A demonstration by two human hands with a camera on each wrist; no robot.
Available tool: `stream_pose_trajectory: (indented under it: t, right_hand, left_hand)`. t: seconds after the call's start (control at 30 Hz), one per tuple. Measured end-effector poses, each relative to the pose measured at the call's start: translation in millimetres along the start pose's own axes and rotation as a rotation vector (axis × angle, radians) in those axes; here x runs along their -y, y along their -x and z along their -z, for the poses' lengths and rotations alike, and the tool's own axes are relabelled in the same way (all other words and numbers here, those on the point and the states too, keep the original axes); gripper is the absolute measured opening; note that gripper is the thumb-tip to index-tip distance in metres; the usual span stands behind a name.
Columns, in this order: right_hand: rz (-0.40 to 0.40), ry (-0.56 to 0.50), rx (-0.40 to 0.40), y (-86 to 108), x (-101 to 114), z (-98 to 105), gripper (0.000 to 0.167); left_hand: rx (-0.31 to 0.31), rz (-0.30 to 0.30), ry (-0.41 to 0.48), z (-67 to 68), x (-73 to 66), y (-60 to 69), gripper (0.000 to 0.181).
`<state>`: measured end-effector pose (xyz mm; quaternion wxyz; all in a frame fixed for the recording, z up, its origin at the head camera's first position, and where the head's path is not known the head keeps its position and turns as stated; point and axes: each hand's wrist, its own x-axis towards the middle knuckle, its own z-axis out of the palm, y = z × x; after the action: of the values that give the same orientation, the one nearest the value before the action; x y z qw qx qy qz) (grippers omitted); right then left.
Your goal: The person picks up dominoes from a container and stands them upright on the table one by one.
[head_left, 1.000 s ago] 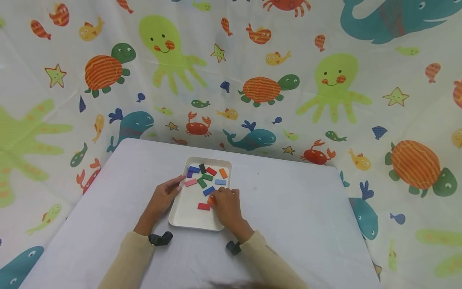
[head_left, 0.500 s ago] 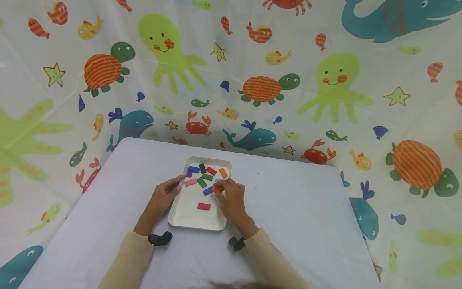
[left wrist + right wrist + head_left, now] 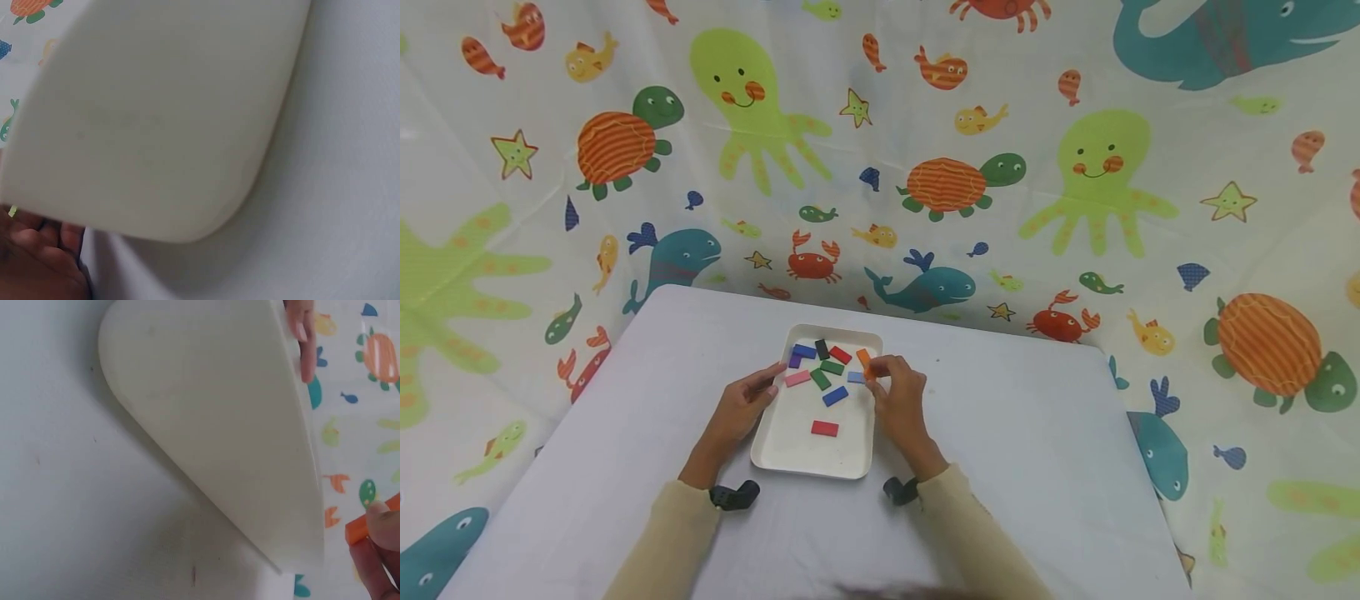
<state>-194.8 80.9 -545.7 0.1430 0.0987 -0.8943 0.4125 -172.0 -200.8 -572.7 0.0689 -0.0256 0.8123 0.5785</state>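
A white shallow tray (image 3: 805, 454) holds several small rectangular coloured blocks. My left hand (image 3: 739, 410) grips the tray's left rim, thumb and fingers at the edge. In the right wrist view, an orange block (image 3: 357, 530) is pinched between the thumb and fingers of my right hand (image 3: 904, 408), over the tray's right rim. Another orange block (image 3: 862, 357) lies just behind it, and a light blue block (image 3: 856, 377) is partly covered by the fingers. A lone red block (image 3: 824, 428) rests near the tray's front. Both wrist views mainly show the tray's outside.
Green (image 3: 831, 367), pink (image 3: 797, 378), black (image 3: 822, 349) and blue blocks (image 3: 835, 396) lie toward the tray's back half. The tray is on a white-covered table (image 3: 1015, 442). Behind stands a curtain (image 3: 850, 83) printed with sea animals.
My right hand has picked up the orange block from beside the red one and carried it back and right to the tray's right rim. The left hand stays put.
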Motion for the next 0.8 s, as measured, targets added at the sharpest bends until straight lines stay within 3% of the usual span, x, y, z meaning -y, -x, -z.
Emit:
stream_pose_trajectory:
  t: [0.27,0.8]
  right_hand:
    - [-0.086,-0.039,-0.019,-8.4,-4,8,0.031]
    - [-0.238,-0.042,0.0,-25.2,-33,10,0.026]
  left_hand:
    - [-0.015,0.003,-0.024,-3.0,4.0,-1.8,0.048]
    - [-0.012,0.003,-0.013,-2.9,4.6,-2.1,0.048]
